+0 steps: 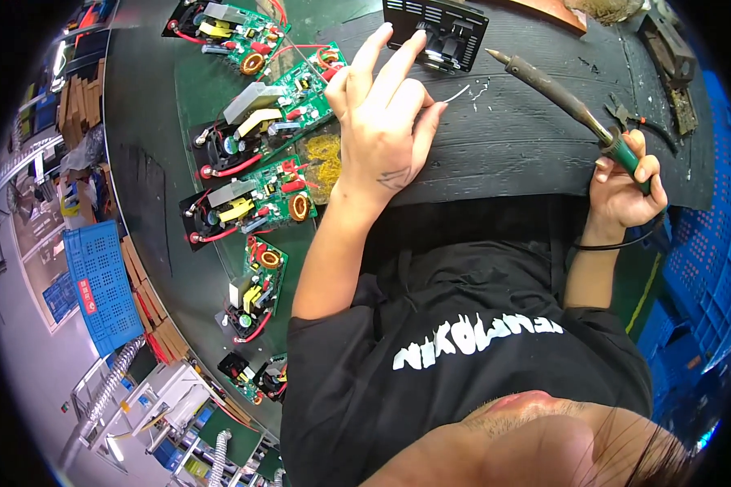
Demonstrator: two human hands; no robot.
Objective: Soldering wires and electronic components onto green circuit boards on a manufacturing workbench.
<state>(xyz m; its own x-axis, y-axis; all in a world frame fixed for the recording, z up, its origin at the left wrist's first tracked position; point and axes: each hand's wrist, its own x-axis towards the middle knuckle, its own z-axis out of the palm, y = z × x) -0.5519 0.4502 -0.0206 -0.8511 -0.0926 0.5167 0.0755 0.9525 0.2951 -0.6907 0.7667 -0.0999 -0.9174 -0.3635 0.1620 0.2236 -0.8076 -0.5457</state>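
Note:
My right hand (625, 191) grips the green handle of a soldering iron (556, 93), its tip pointing up and left toward a black panel (471, 36). The panel has slots, and small dark parts sit on its face. My left hand (382, 130) reaches up to it, two fingertips at its left side and lower part. From the thumb of that hand sticks out a thin silvery solder wire (456, 94), which the thumb seems to pinch; the rest is hidden by the hand. The iron's tip stands apart from the panel.
Several green circuit boards (296, 122) with coils and red wires lie in a column at left. Pliers (625, 114) with dark handles and a metal holder (670, 65) are at right. Wire scraps (477, 101) lie on the black mat (495, 154). Blue crates (101, 284) stand beyond the table.

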